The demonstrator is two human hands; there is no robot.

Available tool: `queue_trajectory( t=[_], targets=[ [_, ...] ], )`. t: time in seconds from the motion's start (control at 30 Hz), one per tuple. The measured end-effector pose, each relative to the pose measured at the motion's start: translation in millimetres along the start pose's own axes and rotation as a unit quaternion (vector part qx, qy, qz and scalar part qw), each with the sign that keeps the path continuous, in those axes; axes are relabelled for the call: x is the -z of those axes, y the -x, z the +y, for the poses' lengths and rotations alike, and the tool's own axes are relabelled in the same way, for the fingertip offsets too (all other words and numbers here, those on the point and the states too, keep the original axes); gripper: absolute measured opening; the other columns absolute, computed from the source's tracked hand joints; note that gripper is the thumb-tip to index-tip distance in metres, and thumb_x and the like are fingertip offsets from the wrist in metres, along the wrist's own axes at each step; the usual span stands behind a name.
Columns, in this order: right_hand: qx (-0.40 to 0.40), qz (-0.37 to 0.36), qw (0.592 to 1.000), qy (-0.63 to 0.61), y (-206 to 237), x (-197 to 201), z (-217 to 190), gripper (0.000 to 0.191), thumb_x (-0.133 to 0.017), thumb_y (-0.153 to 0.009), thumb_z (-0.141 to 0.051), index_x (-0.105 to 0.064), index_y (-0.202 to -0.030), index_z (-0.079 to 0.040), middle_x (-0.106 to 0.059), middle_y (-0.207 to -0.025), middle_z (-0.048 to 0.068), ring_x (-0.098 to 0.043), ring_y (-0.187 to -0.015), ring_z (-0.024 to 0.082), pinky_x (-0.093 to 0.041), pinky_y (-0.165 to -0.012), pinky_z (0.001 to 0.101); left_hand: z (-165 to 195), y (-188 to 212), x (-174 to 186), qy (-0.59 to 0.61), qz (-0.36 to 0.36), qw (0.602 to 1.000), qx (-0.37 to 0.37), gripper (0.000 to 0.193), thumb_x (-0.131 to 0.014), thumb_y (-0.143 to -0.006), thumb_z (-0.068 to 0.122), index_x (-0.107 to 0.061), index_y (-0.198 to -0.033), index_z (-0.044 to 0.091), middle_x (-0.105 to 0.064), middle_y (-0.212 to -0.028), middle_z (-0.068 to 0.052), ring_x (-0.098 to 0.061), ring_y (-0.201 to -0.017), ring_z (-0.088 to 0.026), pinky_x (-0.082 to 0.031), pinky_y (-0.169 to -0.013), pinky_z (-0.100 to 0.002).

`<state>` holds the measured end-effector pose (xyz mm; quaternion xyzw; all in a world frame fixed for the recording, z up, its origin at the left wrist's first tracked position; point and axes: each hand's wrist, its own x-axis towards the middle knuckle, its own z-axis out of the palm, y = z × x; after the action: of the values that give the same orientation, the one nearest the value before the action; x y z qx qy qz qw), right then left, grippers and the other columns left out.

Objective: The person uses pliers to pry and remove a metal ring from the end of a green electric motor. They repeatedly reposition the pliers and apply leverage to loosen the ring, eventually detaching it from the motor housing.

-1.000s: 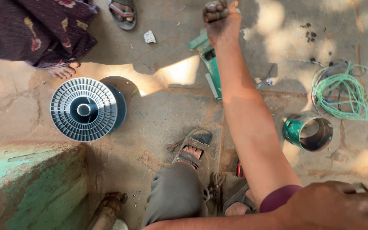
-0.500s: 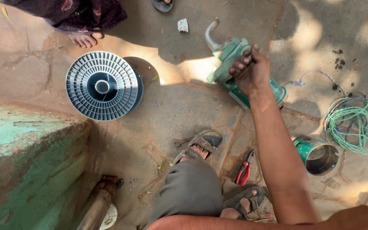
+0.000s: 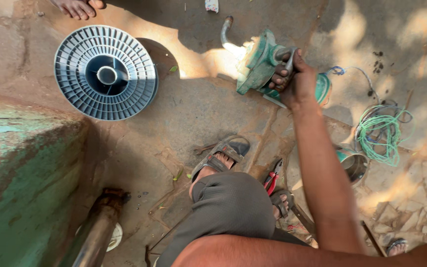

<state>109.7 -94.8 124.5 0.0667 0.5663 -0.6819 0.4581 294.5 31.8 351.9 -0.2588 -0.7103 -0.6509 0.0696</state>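
Right hand [image 3: 292,81] — fingers closed around the grey metal carrying handle [image 3: 287,55] on top of a green-painted cast-metal pump body [image 3: 262,66], which lies on its side on the reddish stone floor [image 3: 198,113], out beyond the person's sandalled foot [image 3: 221,158].

Left hand — outside the frame; only a forearm crosses the bottom edge, so whether it is open or closed cannot be told.

Pump body: judged heavy and rigid, paint worn, probably dusty rather than slippery. The handle is the natural hold; the curved grey outlet pipe [image 3: 226,35] at its far end looks a poor lifting point.

Near it: a green coil of wire [image 3: 379,131] to the right, a round metal casing [image 3: 354,165] nearer the leg, red-handled pliers [image 3: 273,179] by the foot.

Farther left — a grey ribbed plastic fan disc [image 3: 106,73] lying flat, well apart from the pump.
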Motion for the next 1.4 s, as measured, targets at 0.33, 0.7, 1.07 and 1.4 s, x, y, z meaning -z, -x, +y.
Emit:
queue_trajectory(
  t=[0.33, 0.7, 1.07, 1.4],
  targets=[
    [0.145, 0.254, 0.941, -0.173, -17.1, -30.0, 40.1, 0.037, -0.066, -0.095, -0.046, -0.065, -0.086, -0.01, -0.045, -0.055, -0.003, -0.035, -0.039, 0.01, -0.033, -0.037, 0.029, 31.8, -15.1, 17.1, 0.038, 0.028, 0.999, -0.014, 0.025, -0.052, -0.095, 0.029, -0.069, -0.098, 0.01, -0.075, -0.091, -0.014, -0.076, -0.086, -0.028, -0.061, -0.076, -0.043],
    [0.291, 0.276, 0.914, -0.051, -10.1, -71.1, -2.7, 0.056, -0.053, -0.11, -0.054, -0.068, -0.121, -0.001, -0.068, -0.099, 0.001, -0.061, -0.085, 0.009, -0.049, -0.076, 0.0249, 39.8, -38.2, -9.3, -0.118, -0.03, 0.992, 0.04, 0.035, -0.053, -0.103, 0.034, -0.067, -0.097, 0.003, -0.072, -0.084, -0.016, -0.074, -0.08, -0.033, -0.058, -0.067, -0.048],
    [0.046, 0.344, 0.927, 0.142, 208.2, 160.0, 195.8, 0.028, -0.065, -0.1, -0.029, -0.072, -0.101, -0.002, -0.068, -0.074, 0.007, -0.059, -0.055, 0.012, -0.047, -0.051, 0.0295, -18.2, -64.1, 36.5, -0.373, -0.113, 0.901, 0.19, 0.016, -0.075, -0.08, 0.027, -0.075, -0.09, 0.014, -0.073, -0.084, -0.01, -0.073, -0.082, -0.03, -0.056, -0.068, -0.045],
    [0.089, 0.336, 0.938, 0.018, 181.6, 224.6, 159.9, 0.026, -0.069, -0.098, -0.026, -0.075, -0.099, 0.0, -0.069, -0.074, 0.005, -0.059, -0.055, 0.011, -0.047, -0.05, 0.0278, -203.2, 36.4, 185.3, -0.715, 0.13, 0.671, 0.144, 0.062, -0.091, -0.077, 0.051, -0.07, -0.111, 0.002, -0.077, -0.102, -0.021, -0.074, -0.089, -0.039, -0.059, -0.075, -0.042]
  ],
)
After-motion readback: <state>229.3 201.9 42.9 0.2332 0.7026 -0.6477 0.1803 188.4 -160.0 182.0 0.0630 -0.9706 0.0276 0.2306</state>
